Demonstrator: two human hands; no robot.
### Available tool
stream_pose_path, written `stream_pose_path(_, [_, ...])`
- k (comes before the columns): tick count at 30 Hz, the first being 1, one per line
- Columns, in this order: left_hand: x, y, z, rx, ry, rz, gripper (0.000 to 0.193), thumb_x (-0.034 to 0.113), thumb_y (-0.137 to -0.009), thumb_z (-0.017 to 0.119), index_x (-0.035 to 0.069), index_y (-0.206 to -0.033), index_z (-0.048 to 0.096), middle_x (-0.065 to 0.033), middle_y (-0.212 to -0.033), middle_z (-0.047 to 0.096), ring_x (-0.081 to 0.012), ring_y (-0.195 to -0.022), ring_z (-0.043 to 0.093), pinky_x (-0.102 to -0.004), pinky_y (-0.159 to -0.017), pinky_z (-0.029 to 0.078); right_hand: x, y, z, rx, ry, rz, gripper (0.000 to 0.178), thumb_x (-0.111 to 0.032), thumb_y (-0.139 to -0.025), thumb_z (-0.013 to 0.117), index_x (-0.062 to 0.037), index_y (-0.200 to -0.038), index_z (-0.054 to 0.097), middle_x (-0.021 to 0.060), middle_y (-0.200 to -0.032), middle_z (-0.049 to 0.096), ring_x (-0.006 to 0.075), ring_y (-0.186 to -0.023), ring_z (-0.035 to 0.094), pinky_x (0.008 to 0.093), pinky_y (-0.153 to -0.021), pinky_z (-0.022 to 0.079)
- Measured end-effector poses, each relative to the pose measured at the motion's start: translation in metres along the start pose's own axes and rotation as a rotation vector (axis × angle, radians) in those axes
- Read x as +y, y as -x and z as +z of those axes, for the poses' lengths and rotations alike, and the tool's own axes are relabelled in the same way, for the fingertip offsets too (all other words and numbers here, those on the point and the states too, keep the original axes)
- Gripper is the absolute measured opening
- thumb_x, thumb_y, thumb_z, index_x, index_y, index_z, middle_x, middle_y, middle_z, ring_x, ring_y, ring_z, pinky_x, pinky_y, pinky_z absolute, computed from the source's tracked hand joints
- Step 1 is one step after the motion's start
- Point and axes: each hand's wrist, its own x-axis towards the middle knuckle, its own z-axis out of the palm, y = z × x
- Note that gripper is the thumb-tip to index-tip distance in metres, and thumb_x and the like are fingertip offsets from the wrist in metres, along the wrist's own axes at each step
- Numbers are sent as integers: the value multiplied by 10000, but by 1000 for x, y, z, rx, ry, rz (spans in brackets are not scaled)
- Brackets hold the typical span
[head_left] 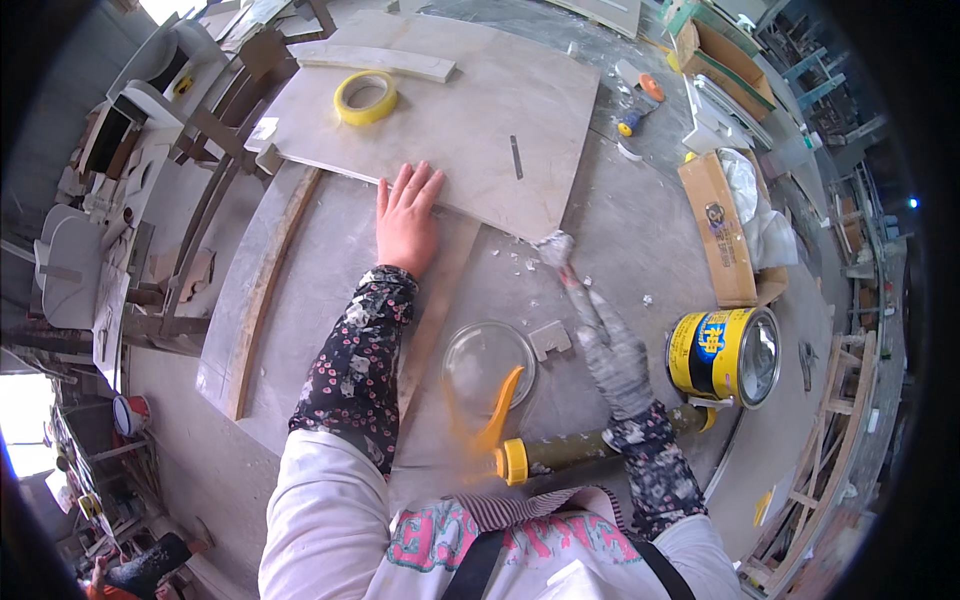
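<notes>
Bare and spread, my left hand (408, 222) lies with its fingers on the near edge of a large pale flat panel (470, 120). My right hand (607, 345), in a dirty grey glove, reaches to the panel's near right corner. Its fingers look closed, and a narrow reddish and white piece shows by the fingertips; I cannot make out what it is. Crumbs of white material lie near that corner. Below my hands are a round clear lid (489, 362), a small notched pale scraper plate (550, 341) and a caulking gun (560, 455) with an orange handle, beneath my right forearm.
A roll of yellow tape (365, 97) and a pale strip (375, 61) lie on the panel. To the right stand a yellow and black can (705, 355) and a cardboard box (718, 230) with white plastic. An angle grinder (640, 100) lies beyond. Another person (140, 575) shows at lower left.
</notes>
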Motion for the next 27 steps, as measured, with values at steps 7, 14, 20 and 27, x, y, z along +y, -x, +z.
stream_pose_path(7, [-1, 2, 2, -13, 30, -35, 630, -31, -775, 500, 182, -1366, 548, -53, -1465, 487, -251, -1420, 360, -504, -1193, 199, -22, -29, 26, -101, 139, -131, 469, -142, -935, 611, 32, -1355, 493, 222, -1223, 642, 263, -1044, 670, 370, -858, 533])
stream_pose_path(14, [3, 3, 0, 61, 77, -22, 609, -35, -771, 501, 170, -1341, 566, -52, -1449, 504, -252, -1413, 373, -500, -1189, 216, -26, -30, 27, -154, -43, 72, 485, -141, -981, 566, 57, -1401, 425, 163, -1328, 600, 216, -1193, 580, 364, -1040, 426])
stream_pose_path(20, [2, 3, 0, 32, 76, -35, 595, -25, -783, 507, 169, -1343, 567, -45, -1449, 506, -247, -1410, 377, -495, -1191, 213, -7, -7, -1, -78, -234, -259, 554, -164, -975, 563, 44, -1450, 368, 166, -1409, 526, 232, -1284, 505, 346, -1108, 345])
stream_pose_path(27, [5, 2, -4, -59, 12, -56, 549, 64, -816, 537, 151, -1357, 551, -55, -1490, 459, -263, -1425, 352, -498, -1193, 205, 19, 90, -74, 54, -31, 24, 491, -52, -963, 497, 86, -1418, 375, 146, -1494, 437, 222, -1368, 420, 353, -1134, 326])
